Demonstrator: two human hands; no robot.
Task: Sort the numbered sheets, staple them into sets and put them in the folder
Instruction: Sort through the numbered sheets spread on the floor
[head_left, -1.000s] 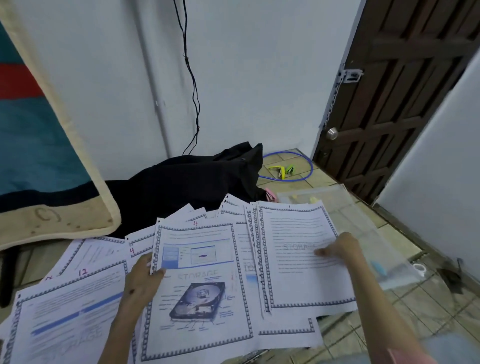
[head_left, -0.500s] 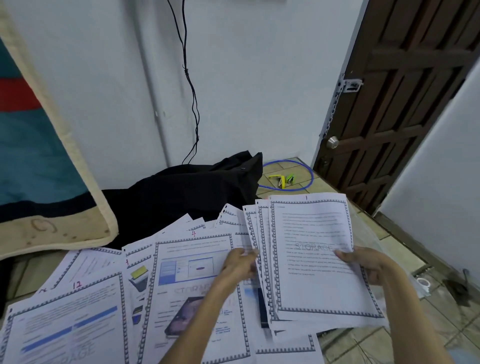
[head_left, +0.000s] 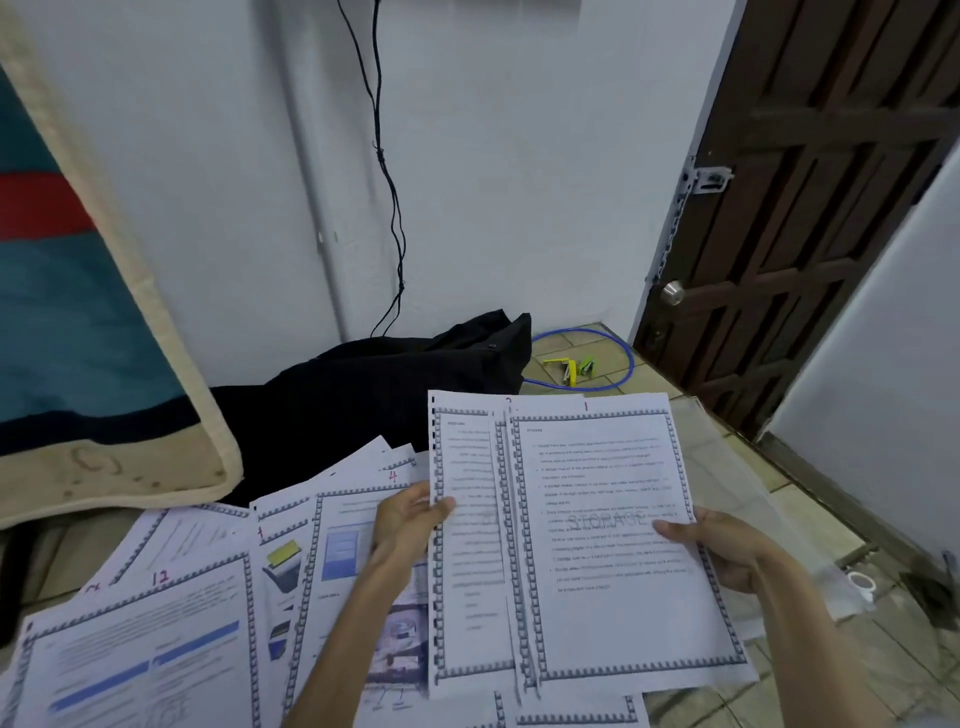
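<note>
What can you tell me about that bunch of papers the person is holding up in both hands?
The held sheets are a small fanned stack of white printed pages, each framed by a grey patterned border. The front page carries lines of text, a faint "STORAGE" watermark and a red handwritten 1 at its top edge. They are raised nearly upright above the other sheets spread on the floor. The left hand pinches the stack's left edge; the right hand grips the right edge.
</note>
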